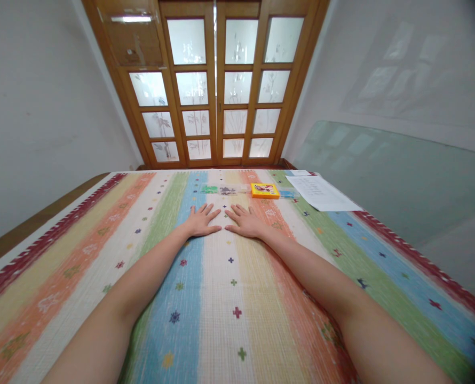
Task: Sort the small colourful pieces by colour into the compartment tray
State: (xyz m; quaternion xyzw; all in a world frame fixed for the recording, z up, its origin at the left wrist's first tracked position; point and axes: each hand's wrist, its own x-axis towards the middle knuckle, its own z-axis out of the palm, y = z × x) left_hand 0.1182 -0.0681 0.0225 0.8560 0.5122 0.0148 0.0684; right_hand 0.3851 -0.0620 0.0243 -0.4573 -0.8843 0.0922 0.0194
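Observation:
My left hand [202, 220] lies flat, palm down, on the striped tablecloth [221, 298], its fingers spread. Beside it, a small gap apart, my right hand [245, 221] rests the same way with nothing in it. Just beyond the hands is a row of small things: a clear packet with green pieces [210, 189], one with dark pieces [227, 190], a yellow-orange box [265, 191] and a clear packet with blue pieces [289, 194]. The box is nearest to my right hand, the green packet to my left.
White printed sheets [323, 193] lie at the table's far right. Behind the far edge stand wooden doors with glass panes [235, 87]. A pale glass panel [365, 176] leans by the right wall, and a brown wooden edge [45, 216] runs along the left.

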